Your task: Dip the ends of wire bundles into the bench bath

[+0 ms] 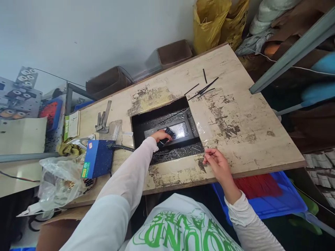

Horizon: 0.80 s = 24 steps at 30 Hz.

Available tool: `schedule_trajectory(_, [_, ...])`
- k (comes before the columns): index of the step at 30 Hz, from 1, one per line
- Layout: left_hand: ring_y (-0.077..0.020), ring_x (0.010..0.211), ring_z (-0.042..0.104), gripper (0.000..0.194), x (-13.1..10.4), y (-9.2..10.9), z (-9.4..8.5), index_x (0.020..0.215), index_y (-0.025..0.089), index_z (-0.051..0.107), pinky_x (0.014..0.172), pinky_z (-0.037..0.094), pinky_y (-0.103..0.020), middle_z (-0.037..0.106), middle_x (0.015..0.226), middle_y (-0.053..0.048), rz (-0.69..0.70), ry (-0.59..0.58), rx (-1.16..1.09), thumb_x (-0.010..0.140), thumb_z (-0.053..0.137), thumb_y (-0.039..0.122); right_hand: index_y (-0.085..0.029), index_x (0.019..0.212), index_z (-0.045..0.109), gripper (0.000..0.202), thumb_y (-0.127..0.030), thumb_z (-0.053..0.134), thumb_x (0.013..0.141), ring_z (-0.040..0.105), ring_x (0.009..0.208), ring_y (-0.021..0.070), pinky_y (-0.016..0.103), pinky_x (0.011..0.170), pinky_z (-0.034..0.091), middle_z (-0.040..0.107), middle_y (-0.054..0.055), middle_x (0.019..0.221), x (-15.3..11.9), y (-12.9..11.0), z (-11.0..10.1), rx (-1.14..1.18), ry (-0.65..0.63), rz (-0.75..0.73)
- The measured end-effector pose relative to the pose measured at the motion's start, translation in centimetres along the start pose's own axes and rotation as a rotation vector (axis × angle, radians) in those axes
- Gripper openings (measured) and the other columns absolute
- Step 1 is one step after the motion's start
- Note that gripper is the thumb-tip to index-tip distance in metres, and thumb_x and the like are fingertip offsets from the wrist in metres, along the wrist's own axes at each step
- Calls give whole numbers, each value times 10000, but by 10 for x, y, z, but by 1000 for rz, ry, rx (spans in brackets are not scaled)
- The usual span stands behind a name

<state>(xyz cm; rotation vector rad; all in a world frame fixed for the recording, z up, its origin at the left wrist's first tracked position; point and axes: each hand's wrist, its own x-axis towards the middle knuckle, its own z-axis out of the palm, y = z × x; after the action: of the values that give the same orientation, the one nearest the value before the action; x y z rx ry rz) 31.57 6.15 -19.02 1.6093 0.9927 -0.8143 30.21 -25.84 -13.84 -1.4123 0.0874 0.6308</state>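
- Bundle (169, 131) of black, slender pieces: gripped in the left hand (161, 135), whose fingers are closed around it. It is over the rectangular opening (141, 122) in the pale tabletop (251, 139), beside a shiny wet-looking panel (180, 130).
- The right hand (217, 162) is at the front right corner of the opening, fingers curled, with thumb and fingertips close together; whether something thin is between them I cannot tell.
- The panel sits inside a dark frame (153, 132) down in the opening, with small scraps (170, 156) scattered around it.
- Several loose black strips (206, 87) lie on the tabletop beyond the opening's far right corner.
- Left of the opening are flat metal pieces (106, 116), a metal ruler (125, 134) and a blue box (98, 158) with a dark ribbed hose (123, 147) running toward the opening.
- A clear plastic bag (59, 181) is just beside the blue box, on its left.
- Two brown cartons (107, 82) are behind the tabletop's far edge, with yellow sacks (210, 24) to their right.
- Below the near right edge, a blue crate (293, 198) holds a mass of red strands (258, 185).
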Motion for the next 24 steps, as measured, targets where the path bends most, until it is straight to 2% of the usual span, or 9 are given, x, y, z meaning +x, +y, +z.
schedule_trajectory(5, [-113, 465, 538, 242, 4, 0, 3, 639, 135, 591, 499, 429, -234, 608, 517, 4, 5, -5, -1, 486, 777, 115, -209, 957, 613, 294, -457, 676, 812, 595, 621, 132, 284, 640, 516, 603, -14, 687, 1, -1, 2, -6, -10, -14])
schedule_trajectory(9, [-124, 497, 555, 205, -12, 6, -2, 632, 117, 620, 509, 429, -240, 638, 558, -22, 79, 2, -35, 489, 767, 118, -208, 961, 612, 315, -475, 677, 807, 601, 627, 141, 300, 646, 528, 608, -8, 694, 2, 0, 0, -22, -19, -4])
schedule_trajectory(12, [-136, 602, 606, 226, -49, 10, -10, 703, 103, 667, 584, 464, -244, 702, 698, -53, 198, 22, -80, 505, 772, 132, -203, 953, 616, 337, -488, 691, 788, 598, 629, 144, 305, 646, 532, 606, -7, 691, 3, 0, -2, -22, -25, 11])
schedule_trajectory(15, [-172, 771, 664, 318, -104, 6, -15, 846, 92, 698, 743, 508, -277, 738, 851, -83, 464, 9, -151, 549, 788, 163, -199, 925, 627, 342, -492, 706, 767, 570, 608, 136, 290, 616, 516, 589, -11, 672, 5, -1, 1, -54, -42, 17])
schedule_trajectory(17, [-198, 851, 685, 402, -141, -3, -12, 921, 93, 689, 839, 514, -319, 743, 892, -92, 592, -2, -243, 554, 819, 191, -197, 912, 636, 345, -496, 709, 756, 554, 610, 134, 280, 594, 502, 592, -3, 696, 6, -5, 8, -92, -62, 6])
schedule_trajectory(20, [-222, 901, 704, 457, -187, -21, -2, 1000, 110, 674, 889, 518, -366, 747, 922, -94, 631, 6, -381, 584, 825, 227, -200, 899, 644, 331, -497, 695, 762, 552, 636, 139, 281, 600, 493, 604, 12, 743, 4, -15, 28, -147, -131, -60])
schedule_trajectory(24, [-231, 925, 710, 381, -227, -47, 11, 969, 119, 687, 903, 522, -371, 744, 952, -104, 712, 60, -435, 630, 810, 242, -213, 929, 645, 261, -457, 628, 839, 577, 704, 158, 296, 658, 503, 617, 26, 801, -8, -33, 62, -264, -327, -200])
